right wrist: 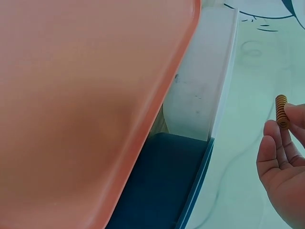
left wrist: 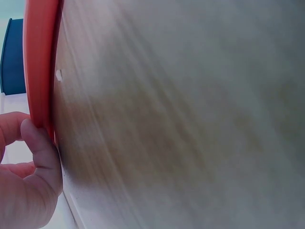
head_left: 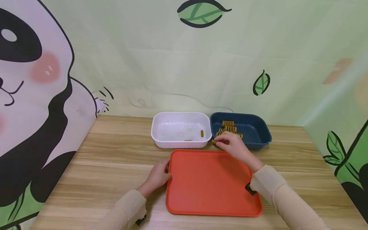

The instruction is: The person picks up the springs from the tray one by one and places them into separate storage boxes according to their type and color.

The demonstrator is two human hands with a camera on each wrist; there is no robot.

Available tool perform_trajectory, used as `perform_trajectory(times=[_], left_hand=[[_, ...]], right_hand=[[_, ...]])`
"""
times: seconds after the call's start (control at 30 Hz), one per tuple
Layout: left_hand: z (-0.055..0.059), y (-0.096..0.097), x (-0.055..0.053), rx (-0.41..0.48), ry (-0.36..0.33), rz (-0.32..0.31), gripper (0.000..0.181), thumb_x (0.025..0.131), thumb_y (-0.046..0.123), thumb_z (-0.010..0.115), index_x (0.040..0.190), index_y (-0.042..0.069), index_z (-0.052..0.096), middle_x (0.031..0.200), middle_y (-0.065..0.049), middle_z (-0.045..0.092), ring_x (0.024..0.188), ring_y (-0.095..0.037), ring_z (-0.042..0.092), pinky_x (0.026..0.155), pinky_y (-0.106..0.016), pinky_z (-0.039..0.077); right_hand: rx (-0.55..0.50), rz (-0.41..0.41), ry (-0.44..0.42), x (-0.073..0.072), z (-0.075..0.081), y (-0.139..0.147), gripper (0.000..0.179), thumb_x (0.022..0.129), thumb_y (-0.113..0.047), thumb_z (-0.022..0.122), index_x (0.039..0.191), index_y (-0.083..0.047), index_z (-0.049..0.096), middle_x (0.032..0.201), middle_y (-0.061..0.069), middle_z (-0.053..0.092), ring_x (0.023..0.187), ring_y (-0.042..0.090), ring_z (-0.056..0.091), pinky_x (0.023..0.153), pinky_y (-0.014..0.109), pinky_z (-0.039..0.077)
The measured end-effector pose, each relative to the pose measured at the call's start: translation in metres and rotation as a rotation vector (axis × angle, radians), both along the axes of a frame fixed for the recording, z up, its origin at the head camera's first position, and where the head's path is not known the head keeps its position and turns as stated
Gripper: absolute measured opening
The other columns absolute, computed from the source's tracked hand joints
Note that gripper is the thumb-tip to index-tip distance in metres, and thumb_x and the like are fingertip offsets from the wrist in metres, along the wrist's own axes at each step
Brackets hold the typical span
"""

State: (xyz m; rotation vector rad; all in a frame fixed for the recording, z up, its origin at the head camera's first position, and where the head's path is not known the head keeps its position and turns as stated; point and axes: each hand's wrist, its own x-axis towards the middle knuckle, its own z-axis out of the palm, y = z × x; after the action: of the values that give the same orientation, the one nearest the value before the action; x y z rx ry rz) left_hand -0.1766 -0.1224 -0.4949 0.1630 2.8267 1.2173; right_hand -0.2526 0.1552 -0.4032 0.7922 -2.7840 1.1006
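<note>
My right hand pinches a small yellow-brown coil spring between thumb and fingertips. In the head view it is over the front left corner of the dark blue bin, where more such springs lie in a heap. At the left edge of the red tray, my left hand grips the rim; the left wrist view has its thumb against the tray's side. Left of the blue bin, a white bin holds a small yellow-brown spring and another sliver near its front wall.
All of this stands on a wood-grain table. The two bins sit side by side behind the tray, close to a printed wall cloth with a panda and leaves.
</note>
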Motion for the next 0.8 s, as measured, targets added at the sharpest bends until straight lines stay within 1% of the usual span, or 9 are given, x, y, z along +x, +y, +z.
perform_trajectory(times=[0.23, 0.33, 0.53, 0.7, 0.8], left_hand=[[-0.001, 0.0, 0.0, 0.006, -0.005, 0.0, 0.06, 0.067, -0.006, 0.062, 0.124, -0.004, 0.047, 0.078, -0.009, 0.057, 0.073, -0.019, 0.052, 0.066, -0.027, 0.045], [-0.001, 0.0, 0.0, 0.013, -0.005, 0.001, 0.059, 0.067, -0.006, 0.062, 0.124, -0.003, 0.048, 0.078, -0.009, 0.057, 0.073, -0.018, 0.051, 0.064, -0.026, 0.045], [-0.003, 0.001, -0.001, 0.033, 0.033, -0.003, 0.06, 0.063, -0.009, 0.06, 0.122, -0.002, 0.05, 0.072, -0.007, 0.06, 0.069, -0.016, 0.054, 0.062, -0.024, 0.044], [-0.003, 0.0, -0.001, 0.039, 0.008, 0.001, 0.061, 0.065, -0.008, 0.06, 0.124, -0.003, 0.048, 0.074, -0.007, 0.058, 0.071, -0.016, 0.053, 0.062, -0.024, 0.045], [-0.002, 0.0, 0.0, 0.034, 0.006, 0.004, 0.061, 0.066, -0.008, 0.061, 0.125, -0.003, 0.047, 0.075, -0.007, 0.058, 0.071, -0.016, 0.052, 0.063, -0.024, 0.045]], right_hand=[[-0.026, 0.002, -0.058, -0.008, -0.002, -0.005, 0.019, 0.08, -0.007, 0.063, 0.098, -0.001, 0.067, 0.087, 0.01, 0.061, 0.078, 0.019, 0.054, 0.068, 0.021, 0.048], [-0.041, 0.004, -0.056, -0.011, -0.004, -0.008, 0.019, 0.08, -0.006, 0.063, 0.097, -0.001, 0.067, 0.085, 0.01, 0.06, 0.078, 0.018, 0.054, 0.068, 0.021, 0.047], [-0.053, -0.004, -0.052, -0.017, -0.01, -0.012, 0.018, 0.079, -0.006, 0.063, 0.096, -0.001, 0.068, 0.083, 0.009, 0.06, 0.077, 0.018, 0.053, 0.067, 0.019, 0.047], [-0.044, -0.013, -0.064, -0.021, -0.013, -0.016, 0.018, 0.08, -0.006, 0.062, 0.097, -0.002, 0.068, 0.086, 0.01, 0.061, 0.079, 0.019, 0.054, 0.069, 0.021, 0.047], [-0.047, -0.004, -0.062, -0.025, -0.015, -0.018, 0.018, 0.081, -0.009, 0.062, 0.097, -0.003, 0.068, 0.087, 0.011, 0.062, 0.08, 0.02, 0.055, 0.071, 0.024, 0.049]])
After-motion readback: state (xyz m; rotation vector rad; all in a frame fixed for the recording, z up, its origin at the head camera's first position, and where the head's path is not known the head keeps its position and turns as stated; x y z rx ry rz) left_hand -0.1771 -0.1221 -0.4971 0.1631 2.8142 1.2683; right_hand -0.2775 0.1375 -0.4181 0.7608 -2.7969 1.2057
